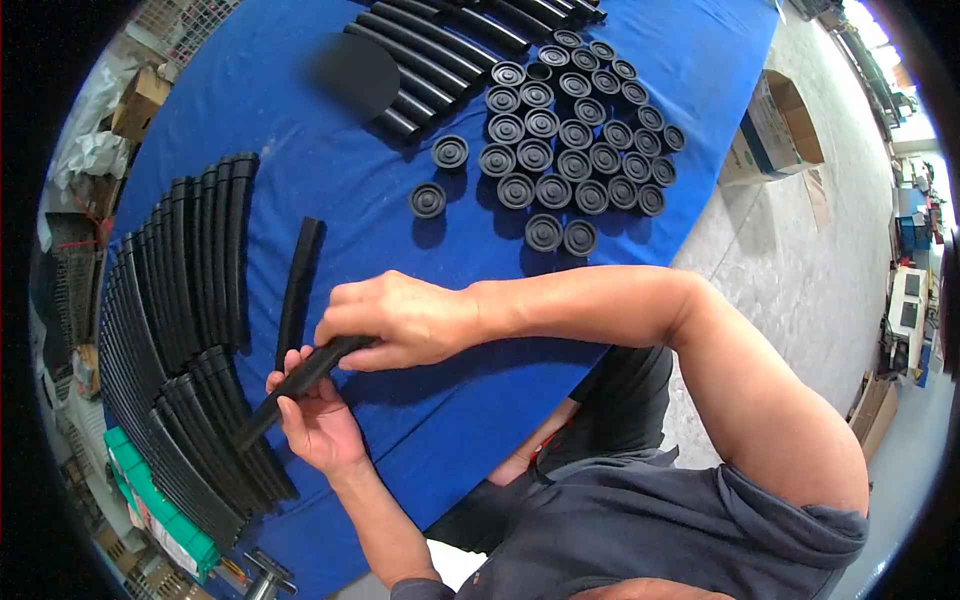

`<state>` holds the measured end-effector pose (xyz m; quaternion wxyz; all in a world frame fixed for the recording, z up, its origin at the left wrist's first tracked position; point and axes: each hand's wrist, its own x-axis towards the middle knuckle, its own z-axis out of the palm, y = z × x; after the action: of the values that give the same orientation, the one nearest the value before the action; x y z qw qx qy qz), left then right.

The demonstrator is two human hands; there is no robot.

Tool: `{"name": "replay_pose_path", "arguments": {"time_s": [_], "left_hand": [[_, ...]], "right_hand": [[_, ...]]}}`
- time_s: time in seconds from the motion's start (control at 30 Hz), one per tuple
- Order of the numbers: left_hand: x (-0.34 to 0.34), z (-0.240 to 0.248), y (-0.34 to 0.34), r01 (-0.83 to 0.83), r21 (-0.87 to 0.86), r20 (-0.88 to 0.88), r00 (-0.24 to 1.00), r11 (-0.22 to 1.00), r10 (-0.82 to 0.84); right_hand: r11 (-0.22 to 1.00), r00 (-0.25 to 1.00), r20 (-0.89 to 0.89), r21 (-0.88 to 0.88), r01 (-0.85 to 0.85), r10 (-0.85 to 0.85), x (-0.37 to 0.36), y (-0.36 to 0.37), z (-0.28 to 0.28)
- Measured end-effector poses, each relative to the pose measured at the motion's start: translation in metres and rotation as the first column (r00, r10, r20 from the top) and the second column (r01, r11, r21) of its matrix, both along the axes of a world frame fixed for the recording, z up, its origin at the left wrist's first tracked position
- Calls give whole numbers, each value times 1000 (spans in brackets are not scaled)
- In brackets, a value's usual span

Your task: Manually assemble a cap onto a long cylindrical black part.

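A black plastic tube [264, 416] is held slantwise over the blue cloth, its lower-left end pointing toward the tubes on the left. My left hand [325, 425] supports it from below, fingers curled around its middle. The fingers of my right hand [395, 318] close over its upper-right end, hiding that end. Just beyond my hands, a single loose tube [300, 275] lies on the cloth. Left of it are long rows of black tubes [205, 265] with wider capped ends, and a nearer row [215, 430] overlaps them.
Many round black caps [574, 134] cluster at the far right of the blue-covered table [400, 440]; two caps [428, 200] sit apart. More tubes [430, 50] lie at the back. A green box [150, 500] stands at the left edge, a cardboard box [765, 130] on the floor.
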<state>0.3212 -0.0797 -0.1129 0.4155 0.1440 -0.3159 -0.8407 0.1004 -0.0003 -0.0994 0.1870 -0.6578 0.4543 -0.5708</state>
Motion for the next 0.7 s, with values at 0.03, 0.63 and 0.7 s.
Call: {"name": "replay_pose_path", "arguments": {"time_s": [0.03,0.63,0.7], "left_hand": [[1,-1,-1,25,20,-35,999,999,-24],[0,-2,4,-55,-19,59,997,998,56],[0,-1,4,-66,-23,53,996,998,67]], "right_hand": [[1000,999,-52,-22,0,-1,1,2,-1],[877,940,271,373,-302,208,-8,3,10],[859,922,291,369,-355,256,-9,3,12]]}}
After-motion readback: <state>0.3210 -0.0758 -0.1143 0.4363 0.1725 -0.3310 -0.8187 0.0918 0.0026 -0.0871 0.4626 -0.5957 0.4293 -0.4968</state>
